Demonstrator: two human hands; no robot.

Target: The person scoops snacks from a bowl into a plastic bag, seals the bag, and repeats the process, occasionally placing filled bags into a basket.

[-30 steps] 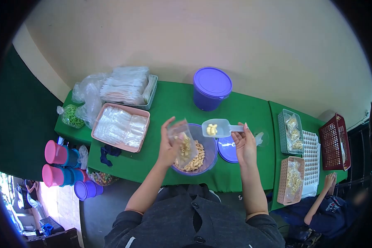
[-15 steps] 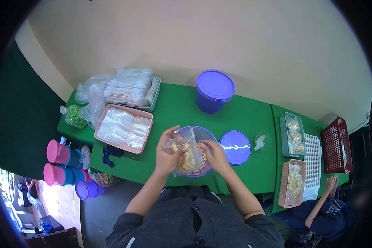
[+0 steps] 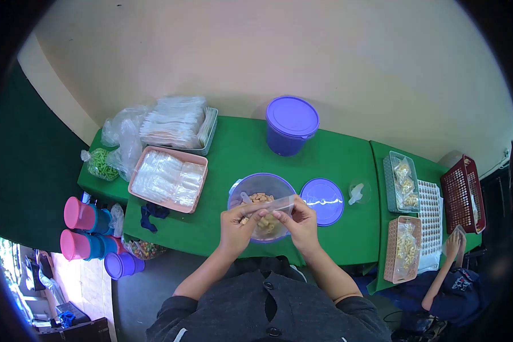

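Observation:
My left hand (image 3: 237,228) and my right hand (image 3: 300,226) both pinch the top edge of a clear plastic bag (image 3: 281,203), thumbs close together. Pale ring-shaped snacks show through the bag below my fingers. Directly beneath is an open purple tub (image 3: 233,196) with light-brown snack pieces (image 3: 260,198) inside and the handle of a scoop (image 3: 245,197) leaning at its left. A round purple lid (image 3: 322,202) lies flat just right of the tub.
A pink basket (image 3: 133,191) of clear bags and stacked packets (image 3: 174,122) stand left. At the back is a lidded purple tub (image 3: 291,128). Baskets of filled bags (image 3: 404,251), a sticker sheet (image 3: 430,228) and a red basket (image 3: 464,194) sit right, beside a co-worker's hands (image 3: 454,245).
The bag has turned from upright to a level top edge, and my right hand has joined my left at that edge. The co-worker's hands now hold a clear bag.

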